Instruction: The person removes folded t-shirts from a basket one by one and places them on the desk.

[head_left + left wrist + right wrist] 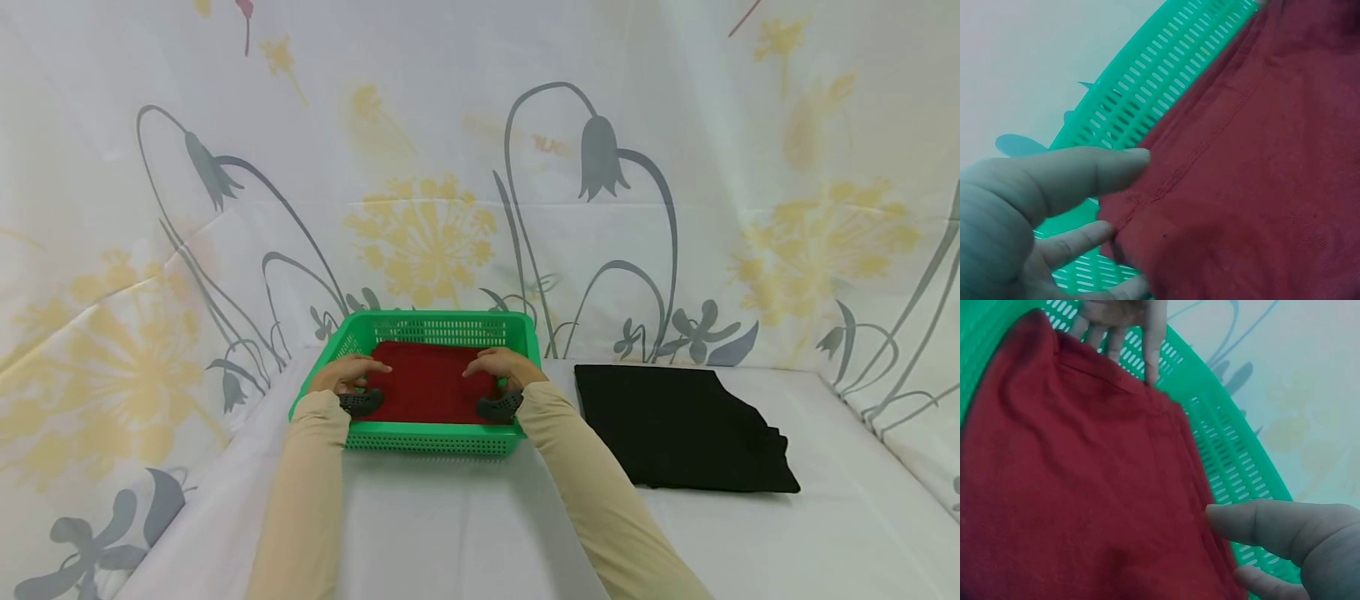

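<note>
From my feed, the red cloth (pixel 431 383) lies folded between the fingers of the two hands, inside the green basket (pixel 431 443). The left hand (pixel 347 372) has thumb and fingers spread apart; its fingertips reach the cloth's edge, the thumb just over it, and I cannot tell whether the thumb presses. The right hand (pixel 506 367) also shows thumb and finger apart, both tips at the cloth's layered edge; I cannot tell how firmly they touch.

Outward of each set of fingers I see the basket's slotted side walls close by, leaving the hands narrow room beside the cloth. The far wall stands beyond the fingertips, and the near rim runs this side of them. Past that, white tabletop (pixel 420 525) stretches toward me between the sleeves (pixel 300 500). Well to the right of the right fingers, a black cloth (pixel 682 429) lies flat. Behind everything hangs a flowered curtain (pixel 450 125).
</note>
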`<state>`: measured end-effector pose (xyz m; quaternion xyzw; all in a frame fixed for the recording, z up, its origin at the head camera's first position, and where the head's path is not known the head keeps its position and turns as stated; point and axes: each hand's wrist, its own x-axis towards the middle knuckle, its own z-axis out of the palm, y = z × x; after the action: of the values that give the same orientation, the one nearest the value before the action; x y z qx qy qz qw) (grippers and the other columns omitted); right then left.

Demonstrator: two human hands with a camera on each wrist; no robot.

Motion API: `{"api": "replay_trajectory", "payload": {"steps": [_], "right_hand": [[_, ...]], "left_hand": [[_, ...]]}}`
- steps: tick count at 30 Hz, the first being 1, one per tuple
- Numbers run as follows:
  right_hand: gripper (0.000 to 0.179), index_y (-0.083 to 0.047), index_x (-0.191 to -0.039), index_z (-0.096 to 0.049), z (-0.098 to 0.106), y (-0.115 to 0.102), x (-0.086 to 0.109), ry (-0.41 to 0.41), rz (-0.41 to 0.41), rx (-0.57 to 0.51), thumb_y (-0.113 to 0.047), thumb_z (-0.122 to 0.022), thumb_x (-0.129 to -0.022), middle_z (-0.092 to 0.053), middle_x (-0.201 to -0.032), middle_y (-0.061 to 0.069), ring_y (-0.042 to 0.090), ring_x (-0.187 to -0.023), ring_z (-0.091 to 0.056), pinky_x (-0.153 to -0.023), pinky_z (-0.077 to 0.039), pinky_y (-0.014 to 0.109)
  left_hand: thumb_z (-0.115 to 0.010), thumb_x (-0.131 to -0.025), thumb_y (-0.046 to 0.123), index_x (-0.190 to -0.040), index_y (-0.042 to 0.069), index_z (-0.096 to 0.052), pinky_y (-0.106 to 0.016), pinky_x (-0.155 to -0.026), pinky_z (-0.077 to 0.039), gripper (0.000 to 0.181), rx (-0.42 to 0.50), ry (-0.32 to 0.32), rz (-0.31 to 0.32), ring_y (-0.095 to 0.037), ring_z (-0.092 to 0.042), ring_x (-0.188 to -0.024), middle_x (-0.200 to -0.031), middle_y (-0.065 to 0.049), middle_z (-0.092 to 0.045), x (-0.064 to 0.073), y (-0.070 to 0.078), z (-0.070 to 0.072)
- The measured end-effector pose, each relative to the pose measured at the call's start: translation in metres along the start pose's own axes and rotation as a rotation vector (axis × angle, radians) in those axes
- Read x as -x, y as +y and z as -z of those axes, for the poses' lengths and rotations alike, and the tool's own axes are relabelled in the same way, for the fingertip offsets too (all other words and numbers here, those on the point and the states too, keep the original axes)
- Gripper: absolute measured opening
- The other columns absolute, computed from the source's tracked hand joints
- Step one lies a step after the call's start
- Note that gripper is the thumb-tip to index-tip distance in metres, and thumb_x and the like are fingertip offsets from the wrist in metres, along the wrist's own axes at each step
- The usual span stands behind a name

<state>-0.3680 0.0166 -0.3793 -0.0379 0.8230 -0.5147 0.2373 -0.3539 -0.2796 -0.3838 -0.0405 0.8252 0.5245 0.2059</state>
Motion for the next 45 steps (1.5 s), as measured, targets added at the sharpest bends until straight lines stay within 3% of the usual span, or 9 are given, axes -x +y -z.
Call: {"api": "replay_trajectory", "payload": {"steps": [10,15,18,21,24,32,35,38,45], "right_hand": [[0.059,-0.005,-0.144,-0.044,-0.003,-0.001,0.004,0.009,0.023,0.003,-0.018,-0.066,-0.091,-0.034,-0.149,0.019,0.036,-0.134,-0.034,-0.100,-0.040,0.050],[0.056,-0.007,-0.144,-0.046,-0.003,-0.002,0.008,0.000,0.033,0.047,-0.014,-0.065,-0.091,-0.036,-0.148,0.018,0.035,-0.131,-0.038,-0.096,-0.043,0.045],[0.058,-0.009,-0.144,-0.046,-0.001,-0.001,0.007,-0.009,0.038,0.072,-0.009,-0.066,-0.090,-0.048,-0.132,0.014,0.023,-0.093,-0.053,-0.073,-0.046,0.033],[0.061,-0.011,-0.145,-0.046,0.000,-0.001,0.007,-0.011,0.039,0.075,-0.005,-0.066,-0.088,-0.056,-0.096,0.006,0.013,-0.057,-0.031,-0.053,-0.031,0.027],[0.063,-0.010,-0.146,-0.044,0.001,-0.002,0.007,-0.020,0.041,0.044,-0.002,-0.066,-0.087,-0.050,-0.077,0.002,0.012,-0.051,-0.020,-0.048,-0.024,0.026],[0.066,-0.005,-0.148,-0.039,-0.001,-0.004,0.011,-0.039,0.053,-0.072,0.007,-0.062,-0.087,-0.057,-0.116,0.018,0.019,-0.074,-0.049,-0.061,-0.042,0.030],[0.066,-0.006,-0.148,-0.040,-0.002,-0.004,0.011,-0.031,0.064,-0.076,0.008,-0.062,-0.087,-0.053,-0.126,0.020,0.021,-0.081,-0.052,-0.065,-0.044,0.031],[0.066,-0.007,-0.148,-0.041,-0.003,-0.004,0.011,-0.014,0.067,-0.079,0.009,-0.062,-0.087,-0.048,-0.135,0.020,0.026,-0.097,-0.056,-0.075,-0.049,0.035],[0.065,-0.009,-0.147,-0.043,-0.002,-0.007,0.013,0.006,0.071,-0.085,0.010,-0.061,-0.087,-0.044,-0.139,0.021,0.034,-0.114,-0.054,-0.087,-0.049,0.044]], "left_hand": [[-0.056,-0.096,0.021,-0.152,-0.005,-0.017,-0.050,-0.104,-0.035,0.072,-0.069,-0.024,-0.027,-0.050,-0.019,-0.137,-0.154,-0.029,-0.008,0.024,0.016,-0.014],[-0.057,-0.096,0.008,-0.152,-0.004,-0.018,-0.048,-0.106,-0.033,0.069,0.009,-0.032,-0.025,-0.049,-0.017,-0.138,-0.154,-0.029,-0.008,0.024,0.014,-0.016],[-0.056,-0.095,0.003,-0.153,-0.002,-0.017,-0.043,-0.103,-0.037,0.070,0.051,-0.040,-0.017,-0.048,-0.018,-0.138,-0.155,-0.029,-0.007,0.023,0.013,-0.015],[-0.055,-0.094,0.001,-0.153,-0.001,-0.015,-0.035,-0.089,-0.045,0.071,0.050,-0.034,-0.017,-0.046,-0.026,-0.134,-0.154,-0.029,-0.009,0.023,0.013,-0.015],[-0.054,-0.094,-0.001,-0.154,0.000,-0.016,-0.030,-0.075,-0.046,0.071,0.071,-0.011,-0.011,-0.041,-0.037,-0.123,-0.152,-0.029,-0.014,0.023,0.015,-0.016],[-0.056,-0.093,-0.001,-0.154,0.003,-0.020,-0.020,-0.056,-0.040,0.071,0.079,0.024,-0.003,-0.050,-0.026,-0.133,-0.154,-0.028,-0.010,0.024,0.015,-0.015],[-0.056,-0.093,0.001,-0.154,0.005,-0.020,-0.018,-0.047,-0.032,0.071,0.059,0.020,-0.001,-0.050,-0.035,-0.127,-0.155,-0.028,-0.011,0.024,0.014,-0.012],[-0.058,-0.092,0.001,-0.154,0.006,-0.022,-0.018,-0.043,-0.028,0.072,0.051,0.012,-0.010,-0.030,-0.055,-0.088,-0.153,-0.029,-0.015,0.024,0.014,-0.009],[-0.059,-0.091,0.002,-0.154,0.007,-0.025,-0.018,-0.040,-0.027,0.071,0.043,0.025,-0.025,-0.006,-0.026,-0.047,-0.146,-0.027,-0.031,0.030,0.020,-0.008]]}}
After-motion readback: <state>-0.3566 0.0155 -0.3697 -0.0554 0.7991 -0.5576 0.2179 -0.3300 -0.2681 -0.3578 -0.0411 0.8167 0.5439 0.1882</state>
